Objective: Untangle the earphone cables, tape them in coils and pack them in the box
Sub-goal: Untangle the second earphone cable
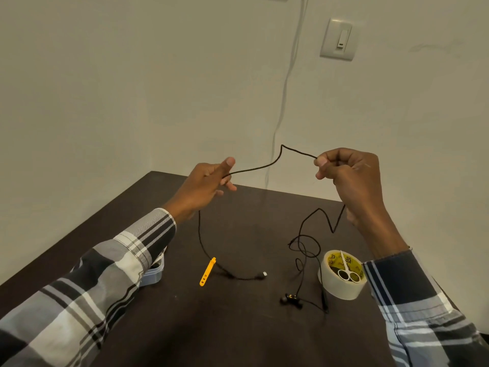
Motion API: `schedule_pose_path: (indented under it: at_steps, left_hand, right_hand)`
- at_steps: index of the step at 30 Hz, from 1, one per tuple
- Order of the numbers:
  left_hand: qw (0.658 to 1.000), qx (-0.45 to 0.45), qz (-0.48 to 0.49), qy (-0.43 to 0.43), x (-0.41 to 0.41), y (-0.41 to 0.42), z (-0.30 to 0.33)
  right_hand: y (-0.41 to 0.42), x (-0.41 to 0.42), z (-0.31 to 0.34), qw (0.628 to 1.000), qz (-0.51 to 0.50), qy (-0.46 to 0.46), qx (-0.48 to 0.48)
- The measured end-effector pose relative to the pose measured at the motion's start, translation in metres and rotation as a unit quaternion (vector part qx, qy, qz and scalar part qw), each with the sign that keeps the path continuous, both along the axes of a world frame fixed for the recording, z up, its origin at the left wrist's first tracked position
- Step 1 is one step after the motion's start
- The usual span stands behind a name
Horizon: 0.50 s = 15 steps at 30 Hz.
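Observation:
A black earphone cable (267, 165) stretches in the air between my two hands. My left hand (205, 188) pinches one part of it; from there the cable drops to the dark table and ends in a silver plug (264, 274). My right hand (349, 178) grips another part; below it the cable falls in loose loops (304, 245) to the black earbuds (289, 300) on the table. A roll of clear tape (340, 284) stands at the right with small white scissors (348, 271) inside it. A clear plastic box (153, 274) sits partly hidden under my left sleeve.
A yellow cable tie (207, 272) lies on the dark table (238, 335) near the plug. The table meets a pale wall at the back, with a light switch (339, 39) and a thin white cord (284, 88) hanging down it.

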<state>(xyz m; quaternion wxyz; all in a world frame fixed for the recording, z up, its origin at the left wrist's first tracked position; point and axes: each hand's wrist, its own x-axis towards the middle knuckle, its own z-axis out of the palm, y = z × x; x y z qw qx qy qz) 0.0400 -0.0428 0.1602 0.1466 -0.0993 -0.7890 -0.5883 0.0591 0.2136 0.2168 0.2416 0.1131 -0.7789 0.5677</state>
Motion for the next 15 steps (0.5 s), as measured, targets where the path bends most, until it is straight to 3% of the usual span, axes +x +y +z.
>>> schedule_pose_path:
  at_steps: [4,7,11,15]
  left_hand:
    - [0.995,0.047,0.081,-0.026,-0.003,-0.011,-0.003]
    - [0.989,-0.045,0.128,-0.066,-0.008,-0.027,-0.013]
    - [0.98,-0.133,0.129,-0.075,-0.007,-0.029,-0.022]
    - [0.989,-0.107,0.098,-0.012,0.0,-0.011,-0.012]
  right_hand:
    - [0.005,-0.003,0.003,1.0,-0.011,0.007,-0.011]
    - [0.003,-0.003,0.001,1.0,-0.006,0.008,0.01]
    - [-0.006,-0.005,-0.006,0.999,0.006,-0.001,0.038]
    - [-0.015,-0.007,-0.014,0.997,0.021,-0.015,0.075]
